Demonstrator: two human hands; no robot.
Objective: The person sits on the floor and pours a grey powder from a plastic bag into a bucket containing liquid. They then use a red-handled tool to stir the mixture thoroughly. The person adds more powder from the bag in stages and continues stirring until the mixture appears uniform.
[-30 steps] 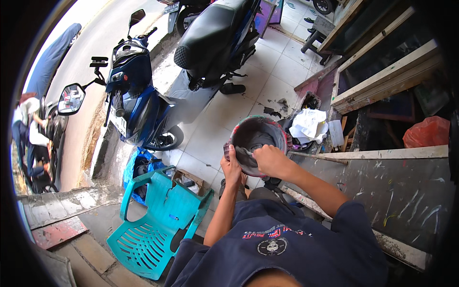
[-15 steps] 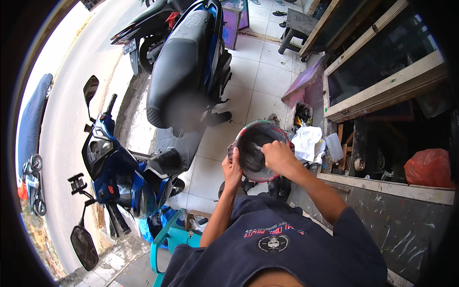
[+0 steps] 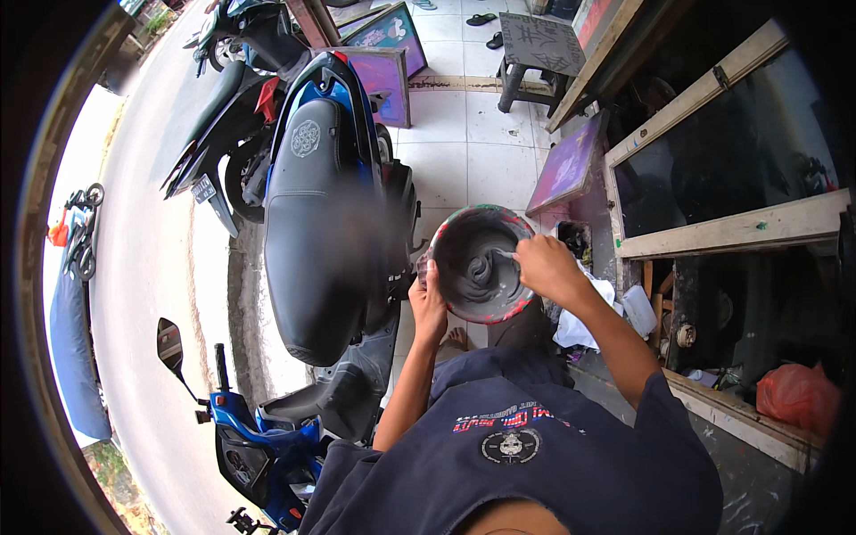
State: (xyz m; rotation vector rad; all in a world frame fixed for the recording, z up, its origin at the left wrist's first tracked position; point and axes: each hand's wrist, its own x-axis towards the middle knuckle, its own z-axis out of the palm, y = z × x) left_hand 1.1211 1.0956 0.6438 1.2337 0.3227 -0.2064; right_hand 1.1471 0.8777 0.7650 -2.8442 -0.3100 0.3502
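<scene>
A round bucket [image 3: 493, 317] with a rim smeared red and green is tilted toward me in front of my chest. Inside, thick grey paste [image 3: 477, 283] lies in swirled folds and coats the walls. My left hand [image 3: 429, 303] grips the bucket's left side, thumb toward the rim. Over the right side of the rim, my right hand [image 3: 550, 270] is closed around a thin pale stirring tool [image 3: 505, 255]. The tool's lower end is sunk in the paste, so I cannot make out its exact kind.
A black-seated scooter [image 3: 308, 214] stands close on my left, and a blue motorbike [image 3: 267, 446] is nearer. To the right are a white cloth [image 3: 584, 325], a wood-framed glass panel [image 3: 731, 143] and a red plastic bag [image 3: 798, 399]. A dark stool [image 3: 542, 49] stands ahead.
My viewpoint has moved forward along the tiled floor, bringing the scooter beside me; the teal chair has left view. The tool has shifted within the bucket, and more swirled paste shows.
</scene>
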